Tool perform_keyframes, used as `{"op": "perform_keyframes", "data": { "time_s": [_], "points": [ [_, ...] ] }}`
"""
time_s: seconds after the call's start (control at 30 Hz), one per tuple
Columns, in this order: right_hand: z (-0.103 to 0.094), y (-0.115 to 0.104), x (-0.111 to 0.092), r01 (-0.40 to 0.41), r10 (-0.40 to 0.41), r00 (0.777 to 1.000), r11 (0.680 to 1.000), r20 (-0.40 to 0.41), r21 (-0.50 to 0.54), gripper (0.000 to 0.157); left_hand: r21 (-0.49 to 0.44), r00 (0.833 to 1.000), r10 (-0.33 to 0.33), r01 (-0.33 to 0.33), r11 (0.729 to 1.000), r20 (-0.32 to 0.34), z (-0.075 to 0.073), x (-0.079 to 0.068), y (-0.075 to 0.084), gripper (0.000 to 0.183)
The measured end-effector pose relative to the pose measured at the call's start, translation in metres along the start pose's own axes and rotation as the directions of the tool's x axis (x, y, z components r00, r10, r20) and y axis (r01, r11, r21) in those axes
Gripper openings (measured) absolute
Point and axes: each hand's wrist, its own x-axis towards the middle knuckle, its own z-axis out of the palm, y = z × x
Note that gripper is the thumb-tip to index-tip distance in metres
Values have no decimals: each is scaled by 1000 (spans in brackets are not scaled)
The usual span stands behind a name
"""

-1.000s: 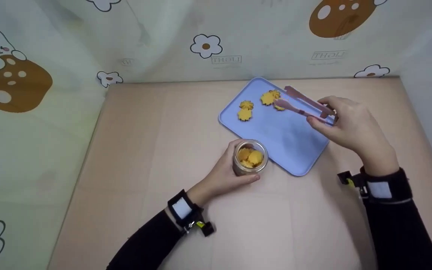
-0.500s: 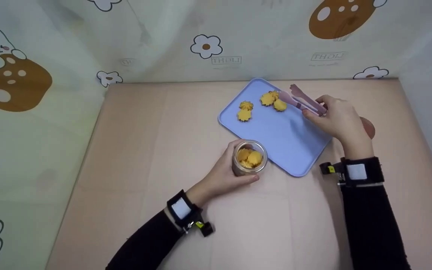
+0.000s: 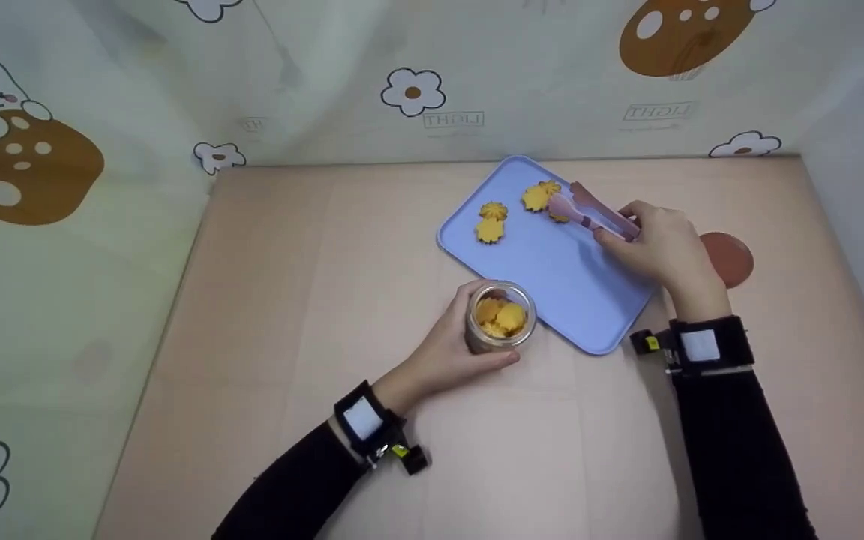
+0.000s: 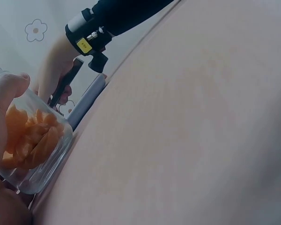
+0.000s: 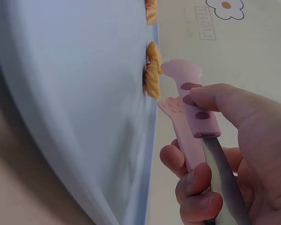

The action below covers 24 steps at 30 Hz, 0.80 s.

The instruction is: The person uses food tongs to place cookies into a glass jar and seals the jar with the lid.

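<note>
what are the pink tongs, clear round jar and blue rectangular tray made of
Pink tongs: matte ends, probably silicone or plastic; shiny grey arms suggest metal.
Clear round jar: glossy, transparent, glass or hard plastic.
Blue rectangular tray: smooth, opaque, likely plastic.

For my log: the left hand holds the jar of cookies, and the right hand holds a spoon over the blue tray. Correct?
Wrong tool: the right hand holds pink tongs over the blue tray; the right wrist view shows their two arms. The rest is right.
</note>
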Motion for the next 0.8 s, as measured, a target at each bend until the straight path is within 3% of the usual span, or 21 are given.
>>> {"op": "perform_keyframes", "data": {
  "time_s": [0.6, 0.8],
  "points": [
    [2, 0, 0, -38, 38, 999, 999, 24, 23, 73, -1, 1000, 1, -1, 1000, 0, 1, -1, 0, 98],
    [4, 2, 0, -25, 24, 999, 999, 35, 27, 64, 2, 1000, 9, -9, 1000, 2, 1, 0, -1, 97]
  ]
}}
